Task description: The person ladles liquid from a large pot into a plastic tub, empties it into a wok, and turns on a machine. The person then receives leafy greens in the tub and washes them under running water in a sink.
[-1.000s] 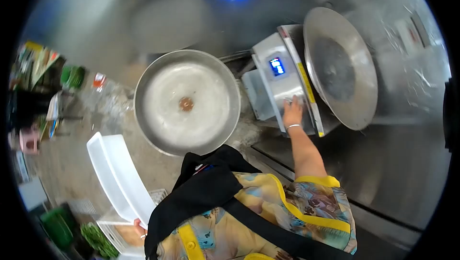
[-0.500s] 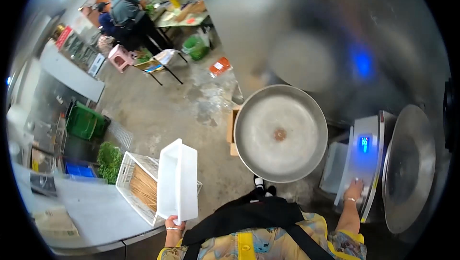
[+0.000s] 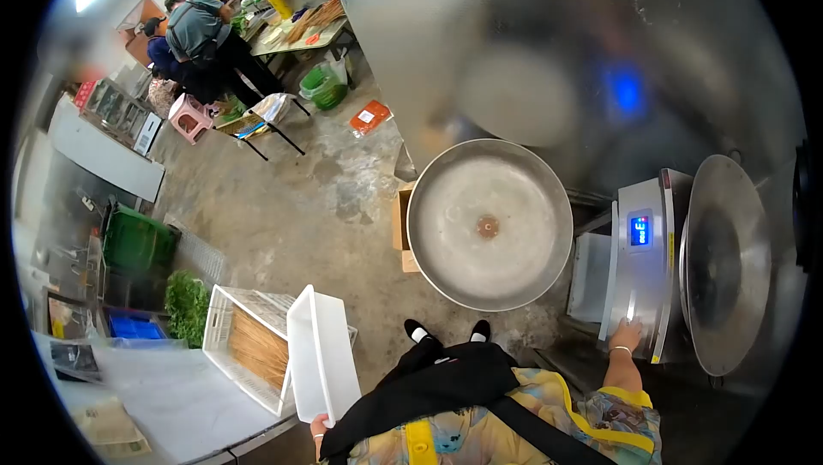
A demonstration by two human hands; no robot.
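Head view: the person beside me has the left hand (image 3: 319, 424) closed around the near end of a long white tub (image 3: 321, 354), which hangs tilted on that side, its mouth turned partly upward and its inner wall plain white where I can see it. The tub overlaps a white slatted crate (image 3: 218, 315), whether touching it I can't tell; in the crate lies a thick layer of thin tan sticks (image 3: 259, 349), all running much the same way. The crate sits at the edge of a pale counter (image 3: 171, 396), with leafy greens (image 3: 187, 306) just beyond it, and a blue tray (image 3: 137, 326) and a green bin (image 3: 137, 238) near those. The right hand (image 3: 626, 334) rests at the lower part of a metal machine (image 3: 643, 281), below its lit blue display (image 3: 640, 230); its fingers are bent, and I cannot tell whether they grip anything. Just beside the machine, a wide dished metal pan (image 3: 729, 268) stands tipped on edge, dark in its middle. Ahead of the person's feet sits a big round metal basin (image 3: 446, 199), a small brown disc (image 3: 488, 226) at its centre, partly covering a cardboard box (image 3: 400, 234). Farther off, people bend by a table (image 3: 276, 37), near a green container (image 3: 324, 88) with something green inside.
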